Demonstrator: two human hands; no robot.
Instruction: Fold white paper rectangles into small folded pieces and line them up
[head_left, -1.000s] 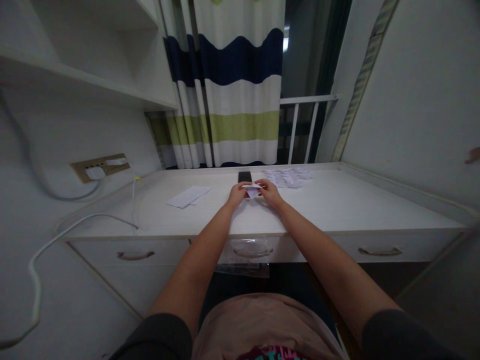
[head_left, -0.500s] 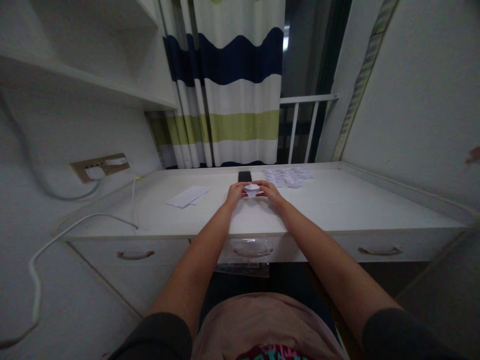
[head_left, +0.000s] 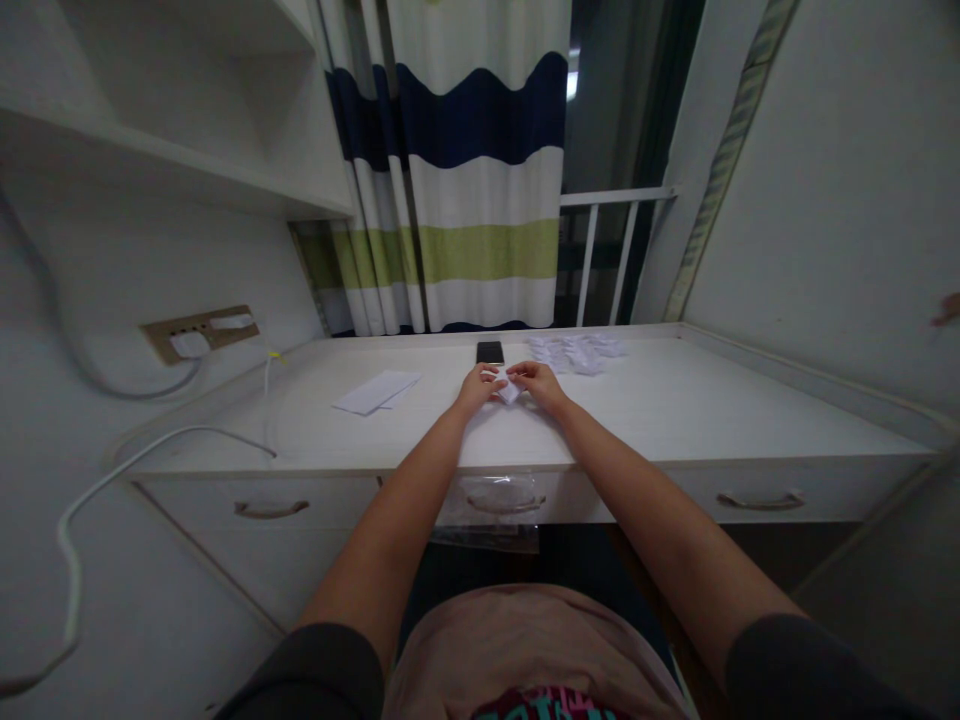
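Note:
Between my hands, over the middle of the white desk (head_left: 420,440), is a small piece of folded white paper (head_left: 510,393). My left hand (head_left: 478,388) grips its left side with thumb and fingers. From the right, my right hand (head_left: 538,383) pinches the paper near its upper edge. Its exact folds are too small to make out. Just beyond my hands lies a dark phone-like slab (head_left: 490,352). Several folded white paper pieces (head_left: 576,353) are grouped behind and to the right of my right hand.
Flat white paper sheets (head_left: 377,392) lie on the desk's left part. A white cable (head_left: 172,437) crosses the left edge below a wall socket (head_left: 199,335). Drawers with handles (head_left: 270,511) run along the front, and a striped curtain (head_left: 487,200) hangs behind.
The folded paper has turned in my hands, from a wide shape pointing down to a tilted, more diamond-like one. My fingers have shifted their hold, and the other things stay put.

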